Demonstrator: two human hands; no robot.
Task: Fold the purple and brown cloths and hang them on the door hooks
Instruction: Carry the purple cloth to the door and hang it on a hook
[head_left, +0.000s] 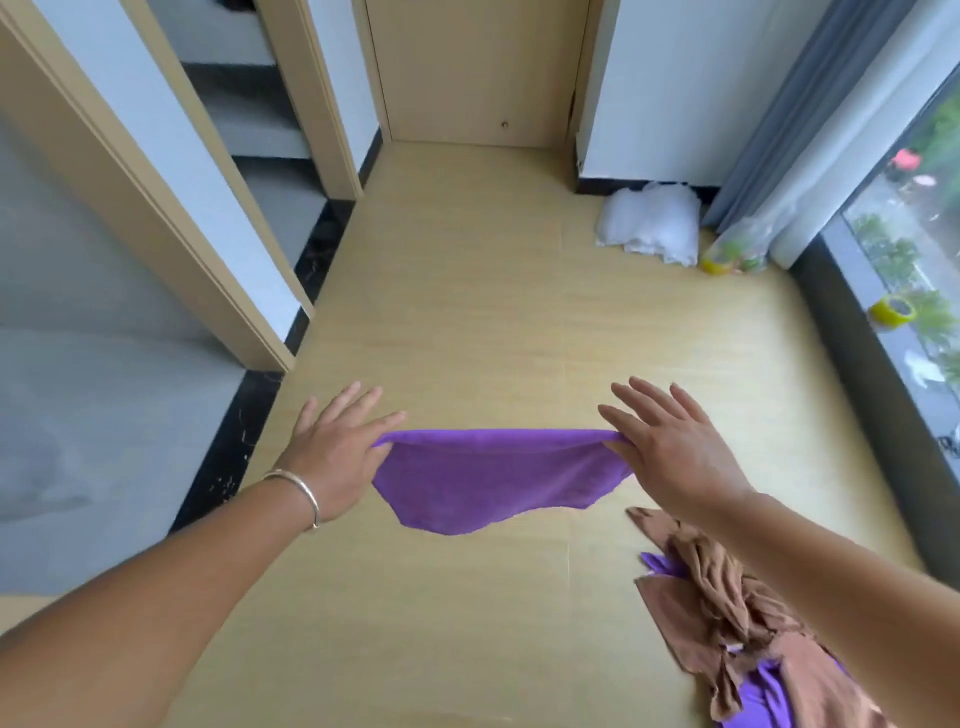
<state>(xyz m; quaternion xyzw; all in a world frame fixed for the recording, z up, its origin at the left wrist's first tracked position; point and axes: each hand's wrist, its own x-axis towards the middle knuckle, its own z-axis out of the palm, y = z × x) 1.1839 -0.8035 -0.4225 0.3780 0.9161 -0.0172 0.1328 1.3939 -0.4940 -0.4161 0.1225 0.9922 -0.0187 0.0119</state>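
A purple cloth hangs stretched in the air above the wooden floor, its top edge taut between my two hands. My left hand pinches the cloth's left top corner, with the other fingers spread. My right hand pinches the right top corner the same way. At the lower right, a crumpled heap of brown cloths lies on the floor with more purple cloth showing under it. A closed wooden door stands at the far end; no hooks are visible on it.
A white plastic bag and a clear bag with yellow-green items lie by the grey curtain at the far right. A yellow tape roll sits on the window sill. A doorway with wooden frames opens on the left.
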